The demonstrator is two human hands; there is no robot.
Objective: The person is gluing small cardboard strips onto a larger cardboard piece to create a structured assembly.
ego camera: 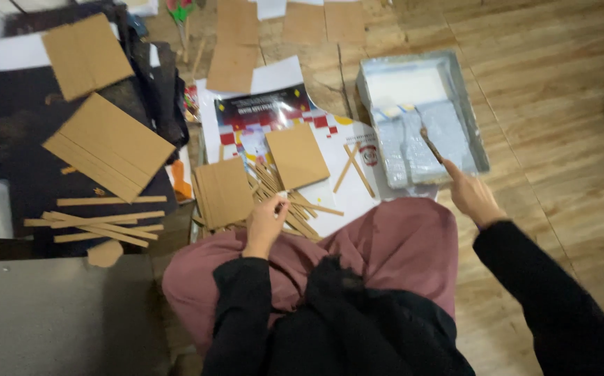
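My right hand (470,195) grips a thin brush (431,145) whose tip reaches into a grey paint tray (475,132) holding white paint at its far end. My left hand (266,221) rests on a pile of narrow cardboard strips (295,205) in front of my knee, fingers pinched on one strip. Two square cardboard pieces, one (296,156) and another (224,192), lie beside the strips on a printed poster sheet (267,115). Two strips lie crossed (353,168) on white paper.
Larger cardboard panels, one (110,145) and another (86,54), lie on dark sheets at the left, with more strips (100,224) below them. Further cardboard pieces (236,45) sit at the far side on the wooden floor (560,90). My pink-clad knees (385,244) fill the foreground.
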